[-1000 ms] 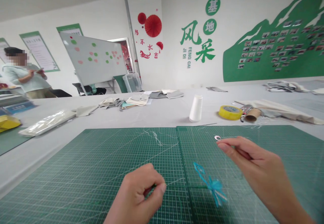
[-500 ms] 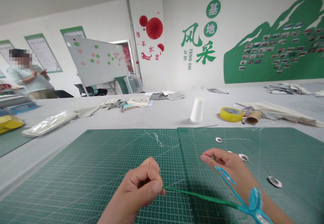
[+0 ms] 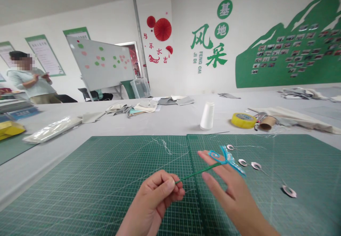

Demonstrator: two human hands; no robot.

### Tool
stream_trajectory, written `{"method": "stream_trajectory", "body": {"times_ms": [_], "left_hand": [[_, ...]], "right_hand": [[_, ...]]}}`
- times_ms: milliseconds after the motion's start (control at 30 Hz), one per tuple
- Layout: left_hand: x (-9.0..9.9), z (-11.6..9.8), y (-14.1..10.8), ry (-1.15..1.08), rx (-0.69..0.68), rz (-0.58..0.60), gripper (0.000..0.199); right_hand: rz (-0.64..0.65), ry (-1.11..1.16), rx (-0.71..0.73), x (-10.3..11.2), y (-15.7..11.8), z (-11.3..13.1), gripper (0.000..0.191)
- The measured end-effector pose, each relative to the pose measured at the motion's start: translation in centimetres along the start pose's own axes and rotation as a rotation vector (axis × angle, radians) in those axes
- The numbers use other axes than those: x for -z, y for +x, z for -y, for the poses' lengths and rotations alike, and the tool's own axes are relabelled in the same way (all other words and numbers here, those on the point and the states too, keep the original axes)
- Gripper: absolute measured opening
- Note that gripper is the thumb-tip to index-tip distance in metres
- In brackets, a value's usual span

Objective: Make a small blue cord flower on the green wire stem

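My left hand (image 3: 153, 202) is shut on the thin green stem (image 3: 197, 172) of a wire craft piece, pinching its lower end. At the stem's far end is a blue twisted-wire bow shape (image 3: 226, 159), which lies against the index finger of my right hand (image 3: 229, 193). That hand's fingers are spread and do not close on anything. Just beyond them, several small silver rings (image 3: 255, 165) with fine thread lie on the green cutting mat (image 3: 306, 157).
Behind the mats, a white thread cone (image 3: 207, 116), a yellow tape roll (image 3: 243, 120) and a cardboard tube (image 3: 267, 123) stand on the grey table (image 3: 170, 129). Fabric pieces lie further back. A co-worker (image 3: 29, 81) stands at far left.
My right hand has moved left and up, uncovering another silver ring. The green stem has swung upward, bringing the blue bow from the lower right to my right fingertips.
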State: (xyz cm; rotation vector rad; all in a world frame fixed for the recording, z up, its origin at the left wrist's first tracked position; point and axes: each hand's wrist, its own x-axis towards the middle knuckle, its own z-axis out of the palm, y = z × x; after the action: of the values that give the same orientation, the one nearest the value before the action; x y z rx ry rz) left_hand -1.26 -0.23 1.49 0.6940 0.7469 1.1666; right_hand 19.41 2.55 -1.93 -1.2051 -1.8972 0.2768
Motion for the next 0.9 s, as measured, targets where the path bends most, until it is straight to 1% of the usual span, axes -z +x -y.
{"method": "stream_trajectory", "body": {"times_ms": [67,133,200,233,267,333,367,433,533,700,800,900], "left_hand": [[-0.1,0.5,0.1,-0.014,0.019,0.037,0.017],[-0.1,0.9,0.2,-0.024,0.014,0.066,0.019],[0.1,1.2,0.4,-0.020,-0.001,0.079,0.021],[0.2,1.2,0.5,-0.007,-0.009,0.076,0.022],[0.4,1.3,0.5,0.013,-0.017,0.065,0.023],[0.7,1.3,0.7,0.064,-0.026,0.022,0.024],[0.8,1.4,0.7,0.087,-0.026,0.000,0.024],[0.9,1.5,0.9,0.107,-0.017,-0.023,0.027],[0.9,1.8,1.0,0.086,0.012,-0.008,0.029],[0.9,2.1,1.0,0.056,0.028,0.043,0.028],[1.2,2.4,1.2,0.111,-0.012,0.043,0.031],[1.4,2.5,1.3,0.219,-0.062,0.022,0.034]], "right_hand": [[0.096,0.189,0.023,-1.2,-0.9,1.6,0.042],[0.142,0.346,-0.014,-2.5,-1.6,2.7,0.042],[0.171,0.487,-0.066,-3.4,-2.0,3.3,0.036],[0.190,0.524,-0.089,-3.7,-2.0,3.5,0.032],[0.208,0.525,-0.109,-3.9,-2.0,3.6,0.028],[0.218,0.435,-0.121,-4.0,-2.0,3.6,0.020],[0.208,0.375,-0.106,-4.0,-2.0,3.6,0.018],[0.198,0.314,-0.041,-3.9,-2.0,3.7,0.022],[0.214,0.318,0.046,-3.8,-2.1,3.8,0.022],[0.197,0.241,0.063,-3.9,-2.2,3.5,0.023],[0.200,0.213,0.075,-3.8,-2.3,3.3,0.024],[0.191,0.210,0.083,-3.7,-2.4,3.4,0.024]]}}
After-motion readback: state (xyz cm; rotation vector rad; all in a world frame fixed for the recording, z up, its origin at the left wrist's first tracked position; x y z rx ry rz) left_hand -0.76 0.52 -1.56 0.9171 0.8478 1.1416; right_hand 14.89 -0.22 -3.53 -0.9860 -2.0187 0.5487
